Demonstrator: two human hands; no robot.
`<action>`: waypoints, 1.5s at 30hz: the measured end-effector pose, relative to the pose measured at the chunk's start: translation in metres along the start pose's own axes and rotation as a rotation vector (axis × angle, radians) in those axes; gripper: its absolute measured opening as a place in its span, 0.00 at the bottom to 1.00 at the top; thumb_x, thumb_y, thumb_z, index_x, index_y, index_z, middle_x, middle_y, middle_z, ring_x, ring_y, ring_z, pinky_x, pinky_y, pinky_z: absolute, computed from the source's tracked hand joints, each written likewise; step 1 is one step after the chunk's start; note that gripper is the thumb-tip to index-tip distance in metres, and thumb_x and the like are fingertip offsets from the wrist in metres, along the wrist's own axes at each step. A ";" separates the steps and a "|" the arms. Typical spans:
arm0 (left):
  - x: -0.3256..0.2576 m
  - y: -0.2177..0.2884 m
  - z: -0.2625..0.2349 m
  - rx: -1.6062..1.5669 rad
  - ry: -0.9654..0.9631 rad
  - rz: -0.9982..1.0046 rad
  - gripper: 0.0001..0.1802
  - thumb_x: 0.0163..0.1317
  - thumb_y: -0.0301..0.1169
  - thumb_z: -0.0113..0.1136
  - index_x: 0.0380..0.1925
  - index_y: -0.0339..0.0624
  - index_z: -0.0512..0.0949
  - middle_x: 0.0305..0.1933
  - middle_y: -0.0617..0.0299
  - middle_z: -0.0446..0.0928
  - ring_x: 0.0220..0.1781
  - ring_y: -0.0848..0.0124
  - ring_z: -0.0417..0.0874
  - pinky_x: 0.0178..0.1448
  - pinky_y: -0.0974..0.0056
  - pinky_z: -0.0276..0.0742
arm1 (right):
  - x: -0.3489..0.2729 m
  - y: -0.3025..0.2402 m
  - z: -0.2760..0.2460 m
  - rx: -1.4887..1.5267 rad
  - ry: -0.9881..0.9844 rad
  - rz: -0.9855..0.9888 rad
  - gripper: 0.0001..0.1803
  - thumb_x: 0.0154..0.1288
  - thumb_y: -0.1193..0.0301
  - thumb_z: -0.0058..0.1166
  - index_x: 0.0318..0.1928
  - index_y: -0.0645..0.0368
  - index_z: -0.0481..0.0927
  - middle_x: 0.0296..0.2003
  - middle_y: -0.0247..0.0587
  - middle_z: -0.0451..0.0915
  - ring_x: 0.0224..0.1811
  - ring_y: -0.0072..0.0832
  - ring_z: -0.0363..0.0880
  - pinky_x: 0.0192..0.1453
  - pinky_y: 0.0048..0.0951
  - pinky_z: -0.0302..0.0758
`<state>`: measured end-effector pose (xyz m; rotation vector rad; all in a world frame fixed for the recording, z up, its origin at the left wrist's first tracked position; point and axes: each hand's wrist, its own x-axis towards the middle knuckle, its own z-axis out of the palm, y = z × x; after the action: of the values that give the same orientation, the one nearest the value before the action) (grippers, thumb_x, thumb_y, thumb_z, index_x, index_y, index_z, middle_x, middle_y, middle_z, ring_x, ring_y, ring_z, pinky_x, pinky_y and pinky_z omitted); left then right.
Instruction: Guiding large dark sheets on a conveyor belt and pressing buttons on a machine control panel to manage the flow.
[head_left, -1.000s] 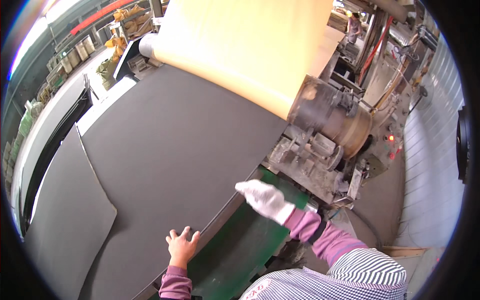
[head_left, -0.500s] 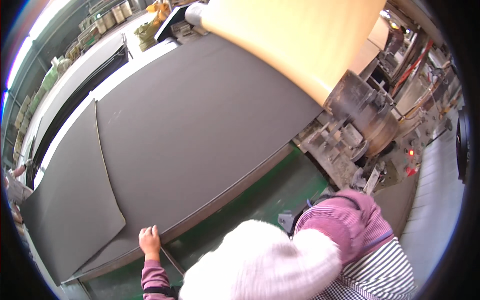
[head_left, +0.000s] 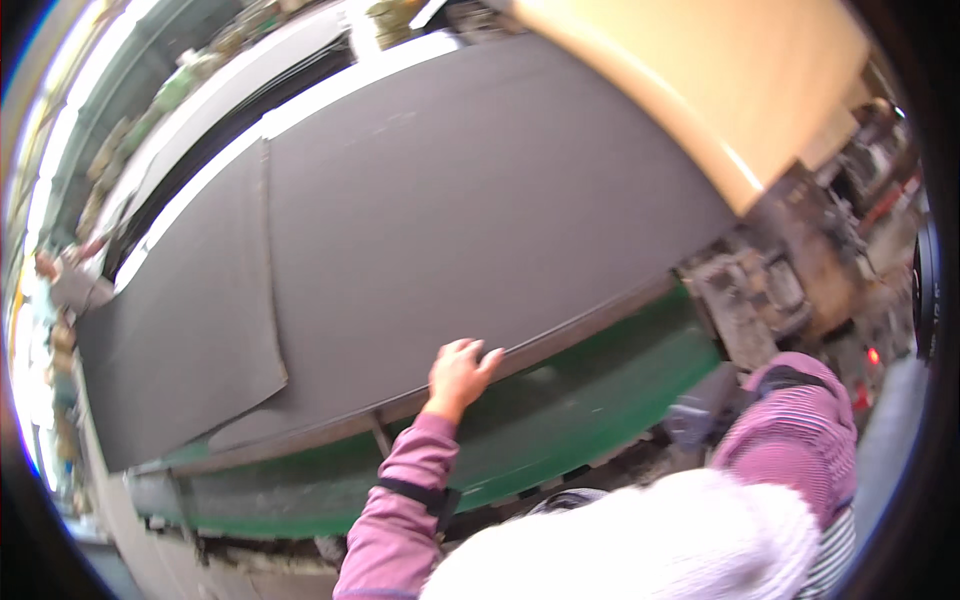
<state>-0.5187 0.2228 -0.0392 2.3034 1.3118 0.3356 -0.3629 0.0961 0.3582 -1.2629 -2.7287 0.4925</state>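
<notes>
My left hand [head_left: 460, 380] reaches to the near edge of a large dark grey sheet [head_left: 470, 210] on a long conveyor table. Its fingers and thumb are a little apart, with nothing visible between them; the fingertips lie over or just above the sheet's edge. To the left, a separate dark sheet piece [head_left: 190, 310] with a pale cut edge overlaps the large one. My right arm [head_left: 790, 430], in a pink striped sleeve, bends at the right, and its hand does not show. A white fluffy knitted thing [head_left: 640, 545] covers much of the lower middle.
A wide tan belt [head_left: 710, 80] curves over the sheet's far right end. Beside it stands worn roller machinery [head_left: 810, 250] with a red light [head_left: 873, 355]. Green framing [head_left: 560, 410] runs below the table edge. Another person [head_left: 75, 285] is at the far left.
My view has swung, so the scene sits differently. My left hand has moved right along the sheet's near edge, away from the separate piece, and its fingers look looser.
</notes>
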 end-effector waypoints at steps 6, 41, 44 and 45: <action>-0.029 -0.098 -0.043 0.037 0.256 -0.235 0.19 0.61 0.52 0.63 0.43 0.56 0.88 0.56 0.54 0.79 0.63 0.55 0.73 0.67 0.54 0.70 | -0.023 -0.003 0.013 -0.144 -0.200 0.243 0.09 0.54 0.61 0.63 0.22 0.47 0.81 0.21 0.34 0.80 0.25 0.31 0.82 0.25 0.37 0.75; -0.114 -0.281 -0.164 0.344 0.154 -0.810 0.47 0.43 0.54 0.75 0.64 0.55 0.68 0.67 0.54 0.63 0.67 0.48 0.64 0.67 0.47 0.70 | 0.148 0.167 0.291 0.055 0.450 0.309 0.26 0.49 0.61 0.62 0.50 0.56 0.79 0.51 0.50 0.77 0.53 0.47 0.76 0.56 0.46 0.74; -0.083 -0.238 -0.139 0.332 0.116 -0.739 0.49 0.41 0.54 0.76 0.65 0.56 0.67 0.66 0.54 0.64 0.65 0.47 0.65 0.66 0.48 0.70 | 0.193 0.154 0.288 0.287 0.232 0.388 0.25 0.51 0.61 0.64 0.47 0.60 0.75 0.46 0.52 0.76 0.54 0.49 0.75 0.58 0.47 0.72; -0.073 -0.226 -0.130 0.332 0.101 -0.707 0.47 0.41 0.53 0.76 0.63 0.57 0.68 0.65 0.55 0.65 0.63 0.49 0.67 0.64 0.48 0.72 | 0.199 0.158 0.300 0.206 0.283 0.417 0.23 0.49 0.62 0.65 0.44 0.59 0.74 0.44 0.50 0.76 0.52 0.48 0.75 0.56 0.47 0.73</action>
<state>-0.7794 0.2939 -0.0407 1.8978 2.2521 -0.0099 -0.4434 0.2673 0.0139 -1.6976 -2.1298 0.5604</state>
